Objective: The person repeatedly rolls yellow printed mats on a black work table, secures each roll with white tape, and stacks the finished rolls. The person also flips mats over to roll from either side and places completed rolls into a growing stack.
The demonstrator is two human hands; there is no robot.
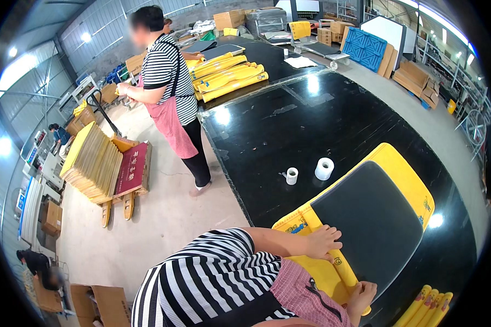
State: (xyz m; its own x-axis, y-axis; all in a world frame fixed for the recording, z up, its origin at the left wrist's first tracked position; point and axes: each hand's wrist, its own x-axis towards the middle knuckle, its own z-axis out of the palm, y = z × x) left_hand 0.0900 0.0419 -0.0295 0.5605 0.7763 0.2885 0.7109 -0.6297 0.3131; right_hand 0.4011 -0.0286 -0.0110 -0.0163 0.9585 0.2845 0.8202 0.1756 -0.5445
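A yellow printed sheet (401,177) lies on the black table with a dark grey mat (371,223) on top of it. The near edge of the two is turned over into a yellow roll (341,266). My left hand (323,241) rests over the far part of this roll, fingers curved across it toward the grey mat. My right hand (361,296) grips the roll's near end, thumb and fingers bent around it. Beyond the sheet stand a large white tape roll (324,169) and a smaller tape roll (292,175).
Several finished yellow rolls (428,308) lie at the near right, and more yellow rolls (229,79) are piled at the table's far left. A co-worker (169,92) in a striped shirt stands by that pile. Left of the table, a pallet jack (106,212) carries stacked yellow sheets (93,161).
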